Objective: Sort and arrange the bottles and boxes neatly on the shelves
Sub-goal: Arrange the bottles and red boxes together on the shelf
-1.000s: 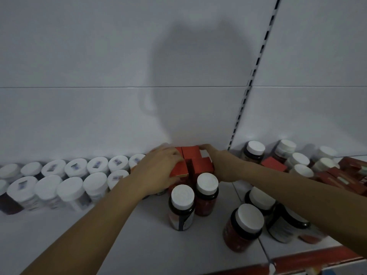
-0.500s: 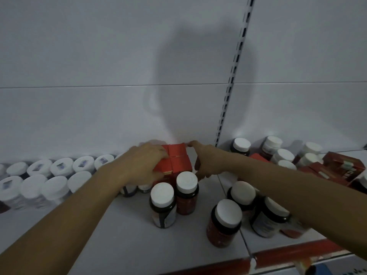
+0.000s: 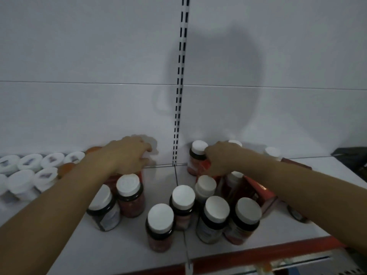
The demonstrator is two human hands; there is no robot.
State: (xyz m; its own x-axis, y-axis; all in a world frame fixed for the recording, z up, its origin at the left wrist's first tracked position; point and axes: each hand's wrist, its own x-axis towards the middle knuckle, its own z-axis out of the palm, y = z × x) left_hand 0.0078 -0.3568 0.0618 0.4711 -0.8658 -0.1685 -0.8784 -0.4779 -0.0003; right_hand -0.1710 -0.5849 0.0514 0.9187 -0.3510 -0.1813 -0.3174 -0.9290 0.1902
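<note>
My left hand (image 3: pixel 127 153) rests on top of a stack of red boxes (image 3: pixel 112 178) at the back of the white shelf (image 3: pixel 131 247), fingers reaching toward the wall; the hand hides most of the stack. To the right of the slotted upright, my right hand (image 3: pixel 222 159) grips a small red box (image 3: pixel 205 165) next to a white-capped bottle (image 3: pixel 198 153) at the back. Several dark bottles with white caps stand in front, among them one (image 3: pixel 128 195) below my left hand and one (image 3: pixel 182 205) on the shelf seam.
Rows of white-lidded jars (image 3: pixel 29 161) fill the shelf's left end. A larger red box (image 3: pixel 256 191) lies tilted under my right forearm, with more bottles (image 3: pixel 272 152) behind. The shelf's red front edge (image 3: pixel 258 253) runs along the bottom.
My right hand has left the red stack and moved right across the upright onto a separate small red box. My left hand stays on the stack. The view has swung right.
</note>
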